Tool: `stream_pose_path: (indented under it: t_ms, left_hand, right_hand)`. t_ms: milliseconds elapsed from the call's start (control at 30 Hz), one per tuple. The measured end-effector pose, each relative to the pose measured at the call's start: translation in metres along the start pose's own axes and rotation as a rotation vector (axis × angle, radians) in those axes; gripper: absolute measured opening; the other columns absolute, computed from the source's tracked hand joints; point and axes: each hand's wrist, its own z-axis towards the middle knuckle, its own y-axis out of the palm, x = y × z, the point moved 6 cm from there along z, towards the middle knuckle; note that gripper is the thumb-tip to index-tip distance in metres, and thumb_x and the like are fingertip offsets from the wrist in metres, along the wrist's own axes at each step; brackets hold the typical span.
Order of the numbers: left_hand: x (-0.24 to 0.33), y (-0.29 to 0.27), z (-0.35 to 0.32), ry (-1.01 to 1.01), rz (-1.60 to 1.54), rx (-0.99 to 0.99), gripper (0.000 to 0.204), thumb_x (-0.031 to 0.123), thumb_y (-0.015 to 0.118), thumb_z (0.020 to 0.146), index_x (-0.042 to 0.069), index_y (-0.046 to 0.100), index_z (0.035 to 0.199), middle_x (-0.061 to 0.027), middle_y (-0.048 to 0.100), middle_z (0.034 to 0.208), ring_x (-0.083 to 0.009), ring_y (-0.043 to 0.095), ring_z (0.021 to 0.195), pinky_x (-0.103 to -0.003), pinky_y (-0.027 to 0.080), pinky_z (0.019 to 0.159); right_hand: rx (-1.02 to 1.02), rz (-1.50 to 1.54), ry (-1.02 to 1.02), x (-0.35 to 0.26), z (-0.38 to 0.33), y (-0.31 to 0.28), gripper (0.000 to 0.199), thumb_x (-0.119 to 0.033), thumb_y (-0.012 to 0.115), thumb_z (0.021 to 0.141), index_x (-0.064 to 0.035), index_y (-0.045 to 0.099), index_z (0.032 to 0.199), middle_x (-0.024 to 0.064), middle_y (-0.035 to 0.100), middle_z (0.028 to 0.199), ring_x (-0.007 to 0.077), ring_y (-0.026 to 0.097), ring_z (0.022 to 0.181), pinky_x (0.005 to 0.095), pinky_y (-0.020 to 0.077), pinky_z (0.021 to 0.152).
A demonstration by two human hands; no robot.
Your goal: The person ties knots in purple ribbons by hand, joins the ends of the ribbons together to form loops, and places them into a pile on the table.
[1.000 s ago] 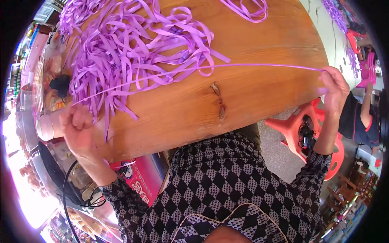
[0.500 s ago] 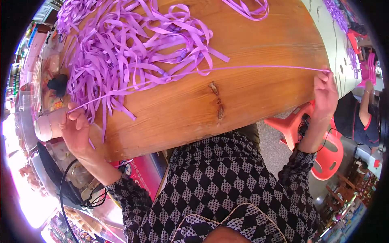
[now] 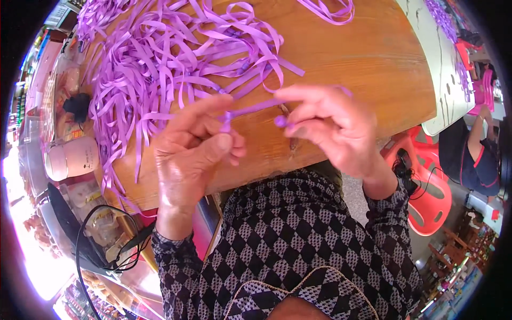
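A short stretch of purple ribbon (image 3: 250, 108) runs between both hands over the near edge of a wooden table (image 3: 362, 64). My left hand (image 3: 194, 149) pinches one end of it between thumb and fingers. My right hand (image 3: 330, 128) pinches the other end, with a small purple loop or bead showing by its fingertips. The hands are close together, almost touching. Behind them a big loose heap of purple ribbons (image 3: 165, 58) covers the left half of the table.
More ribbon (image 3: 330, 10) lies at the table's far edge. A white jar (image 3: 72, 158) and black cables (image 3: 101, 234) sit left of the table. Red plastic chairs (image 3: 434, 192) stand to the right, where another person (image 3: 469, 154) sits by a white table (image 3: 448, 58).
Both hands came in from the table's two ends to the middle. The ribbon, stretched wide before, is now gathered short between them.
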Motion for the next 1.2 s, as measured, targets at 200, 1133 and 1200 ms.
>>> stream_pose_path:
  t_ms: [200,1133,1200]
  left_hand:
    - [-0.019,0.011,-0.002,-0.039,0.012,-0.025,0.019,0.005,0.065,0.078,-0.003,0.06,0.095,-0.0086,0.063,0.079,-0.0134,0.061,0.066,-0.024,0.049,0.058]
    - [-0.02,0.006,-0.001,-0.035,0.283,0.113,0.015,0.005,0.065,0.079,-0.003,0.062,0.091,-0.0046,0.062,0.072,-0.008,0.056,0.059,-0.019,0.045,0.055]
    - [-0.019,0.008,-0.002,-0.041,0.339,0.146,0.013,0.006,0.066,0.079,-0.003,0.063,0.089,-0.0036,0.061,0.072,-0.0071,0.055,0.06,-0.018,0.044,0.055]
  right_hand:
    - [-0.065,-0.057,-0.112,0.001,0.004,0.019,0.034,-0.002,0.067,0.072,-0.0004,0.059,0.104,0.0057,0.064,0.077,0.0132,0.059,0.069,0.0237,0.0455,0.063]
    - [0.067,0.089,0.078,0.02,0.002,0.01,0.007,-0.002,0.066,0.077,0.0027,0.063,0.082,0.0026,0.057,0.065,0.0054,0.05,0.054,0.0188,0.0359,0.046]
    - [0.091,0.093,0.074,0.017,0.0,0.009,0.007,-0.001,0.067,0.076,0.0024,0.063,0.08,0.0021,0.055,0.063,0.0051,0.048,0.052,0.0188,0.0339,0.045]
